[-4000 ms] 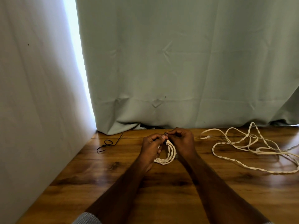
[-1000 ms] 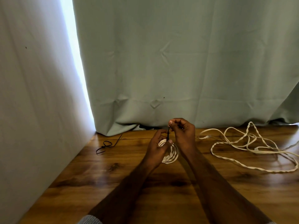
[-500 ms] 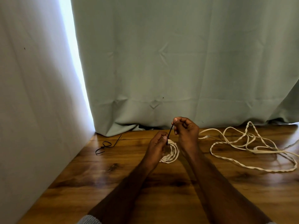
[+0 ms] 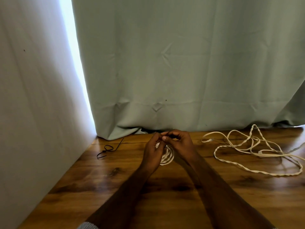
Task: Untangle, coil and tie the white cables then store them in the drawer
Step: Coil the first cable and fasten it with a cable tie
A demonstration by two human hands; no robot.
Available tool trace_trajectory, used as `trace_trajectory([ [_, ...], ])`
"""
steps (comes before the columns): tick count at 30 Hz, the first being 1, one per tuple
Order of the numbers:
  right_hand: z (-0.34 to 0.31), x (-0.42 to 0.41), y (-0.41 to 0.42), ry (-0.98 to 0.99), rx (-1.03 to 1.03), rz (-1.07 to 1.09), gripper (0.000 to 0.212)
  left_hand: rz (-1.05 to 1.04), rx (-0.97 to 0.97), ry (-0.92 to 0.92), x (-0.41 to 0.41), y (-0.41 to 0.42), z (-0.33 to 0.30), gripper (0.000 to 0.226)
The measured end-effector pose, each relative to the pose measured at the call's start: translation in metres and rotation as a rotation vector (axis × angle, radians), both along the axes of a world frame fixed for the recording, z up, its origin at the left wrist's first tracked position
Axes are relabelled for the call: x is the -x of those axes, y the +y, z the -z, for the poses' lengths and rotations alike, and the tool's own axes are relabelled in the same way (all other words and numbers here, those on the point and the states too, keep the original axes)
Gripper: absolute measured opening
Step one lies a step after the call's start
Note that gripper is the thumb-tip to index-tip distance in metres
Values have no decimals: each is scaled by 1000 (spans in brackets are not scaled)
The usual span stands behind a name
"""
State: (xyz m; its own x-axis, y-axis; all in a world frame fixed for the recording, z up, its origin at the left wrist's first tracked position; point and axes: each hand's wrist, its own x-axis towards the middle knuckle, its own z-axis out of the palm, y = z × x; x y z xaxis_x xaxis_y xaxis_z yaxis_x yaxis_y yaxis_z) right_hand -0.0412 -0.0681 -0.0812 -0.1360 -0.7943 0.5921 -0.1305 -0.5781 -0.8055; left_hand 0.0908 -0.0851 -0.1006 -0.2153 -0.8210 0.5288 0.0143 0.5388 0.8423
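Warm brown wood fills the near ground, a glossy table (image 4: 165, 204) with both bare forearms reaching away across it and a grey cuff (image 4: 87, 226) just showing at the near edge. The arms converge toward the middle. Left hand (image 4: 153, 153) comes in from the left, knuckles outward, fingers curled up and in. Right hand (image 4: 180, 143) arches over from the right, wrist low, fingertips bent down to meet the left ones. Both pinch tightly at one spot above the coiled white cable (image 4: 168, 155); what sits between the fingertips is too small to make out. The coil lies flat on the wood under and between the hands, a small round bundle with no clear long axis. Off to the right sprawls the loose white cable (image 4: 257, 156), its tangle stretched mainly left to right, one end pointing left toward the hands. Left, a black cable tie (image 4: 107, 149) lies looped. Farthest, a pale green curtain (image 4: 181, 63) hangs down to the table.
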Motion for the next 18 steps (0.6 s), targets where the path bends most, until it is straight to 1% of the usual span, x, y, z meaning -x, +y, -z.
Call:
trace_trajectory([
  [2,-1,-1,0,-27,12,18,12,-60,92,-81,-3,-2,1,13],
  [6,1,1,4,-44,18,75,14,-160,216,-117,-6,-8,0,10],
  [10,3,4,4,-10,-14,123,14,-267,181,-182,-7,-13,3,14],
  [14,4,0,5,-56,-30,107,20,-243,175,-145,-6,-9,-3,15],
  [18,4,-1,5,-86,-22,111,28,-204,112,-108,-6,-11,-3,18],
])
